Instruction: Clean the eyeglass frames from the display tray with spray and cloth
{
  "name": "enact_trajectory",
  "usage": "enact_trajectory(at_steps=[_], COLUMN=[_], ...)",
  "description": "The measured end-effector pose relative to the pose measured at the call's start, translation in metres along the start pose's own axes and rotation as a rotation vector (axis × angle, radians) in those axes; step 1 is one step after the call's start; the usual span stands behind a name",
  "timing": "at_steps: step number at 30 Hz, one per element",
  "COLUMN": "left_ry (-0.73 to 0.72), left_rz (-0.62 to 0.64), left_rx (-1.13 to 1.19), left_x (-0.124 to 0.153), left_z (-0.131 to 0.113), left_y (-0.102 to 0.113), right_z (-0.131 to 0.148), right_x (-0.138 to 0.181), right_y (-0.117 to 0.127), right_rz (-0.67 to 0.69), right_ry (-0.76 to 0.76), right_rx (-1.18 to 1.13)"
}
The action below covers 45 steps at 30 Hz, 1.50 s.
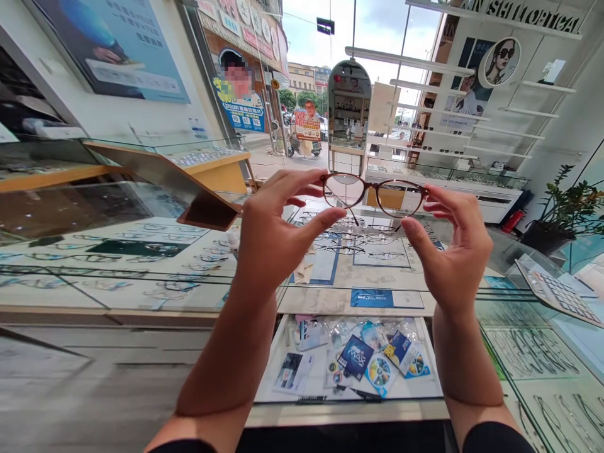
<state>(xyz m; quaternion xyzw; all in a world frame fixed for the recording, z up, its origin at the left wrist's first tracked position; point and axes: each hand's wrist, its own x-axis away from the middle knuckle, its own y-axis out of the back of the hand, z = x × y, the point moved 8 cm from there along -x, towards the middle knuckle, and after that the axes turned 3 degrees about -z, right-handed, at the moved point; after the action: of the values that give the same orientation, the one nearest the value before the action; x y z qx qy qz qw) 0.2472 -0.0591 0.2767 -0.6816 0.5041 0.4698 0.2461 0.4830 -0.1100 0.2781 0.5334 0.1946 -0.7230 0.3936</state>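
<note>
A pair of eyeglasses (372,186) with round lenses and a dark brown frame is held up above the glass counter. My left hand (278,229) grips its left end, fingers behind the frame and thumb below the lens. At the other end, my right hand (450,242) holds the right hinge side between fingers and thumb. The temples point away and down, partly hidden behind the lenses. Beneath the hands, several other glasses (349,244) lie on a blue-edged tray (336,267) on the counter.
Below stands an open drawer (268,390) with packets, cards and a pen. A tilted brown-backed mirror or board (207,211) rises at left. A calculator (561,292) lies at right, near a potted plant (557,220). An arched mirror (350,113) stands behind the counter.
</note>
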Motion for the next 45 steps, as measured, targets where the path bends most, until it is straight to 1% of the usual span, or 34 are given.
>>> enact_trajectory(at_steps=[4, 10, 16, 19, 23, 28, 30, 33, 39, 42, 45], left_ry=[0.01, 0.017, 0.038, 0.043, 0.054, 0.098, 0.097, 0.089, 0.066, 0.031, -0.025], left_rz=[0.016, 0.032, 0.052, 0.067, 0.079, 0.075, 0.063, 0.053, 0.047, -0.004, -0.084], left_rx=[0.004, 0.008, 0.041, 0.047, 0.04, 0.02, 0.014, 0.01, -0.003, -0.011, -0.046], left_x=[0.0, -0.001, -0.001, -0.002, -0.002, -0.001, -0.001, -0.002, -0.001, -0.001, 0.001], left_z=[0.003, 0.006, 0.008, 0.009, 0.008, 0.007, 0.006, 0.006, 0.006, 0.0, -0.011], left_y=[-0.002, -0.004, -0.006, -0.007, -0.008, -0.008, -0.007, -0.006, -0.005, -0.002, 0.003], right_z=[0.004, 0.004, 0.015, 0.017, 0.014, 0.015, 0.014, 0.014, 0.01, 0.002, -0.009], right_x=[0.002, 0.003, 0.002, 0.002, 0.002, 0.004, 0.005, 0.005, 0.003, 0.002, 0.002], right_y=[0.0, 0.0, 0.005, 0.006, 0.005, 0.002, 0.0, -0.002, 0.0, -0.002, -0.01], right_rz=[-0.028, -0.03, -0.097, -0.109, -0.101, -0.074, -0.047, -0.03, -0.047, -0.026, 0.046], right_ry=[0.027, -0.009, 0.059, 0.073, 0.065, 0.118, 0.106, 0.095, 0.035, -0.013, -0.08], right_rx=[0.038, -0.007, -0.021, -0.013, 0.022, 0.12, 0.151, 0.14, 0.084, 0.049, 0.029])
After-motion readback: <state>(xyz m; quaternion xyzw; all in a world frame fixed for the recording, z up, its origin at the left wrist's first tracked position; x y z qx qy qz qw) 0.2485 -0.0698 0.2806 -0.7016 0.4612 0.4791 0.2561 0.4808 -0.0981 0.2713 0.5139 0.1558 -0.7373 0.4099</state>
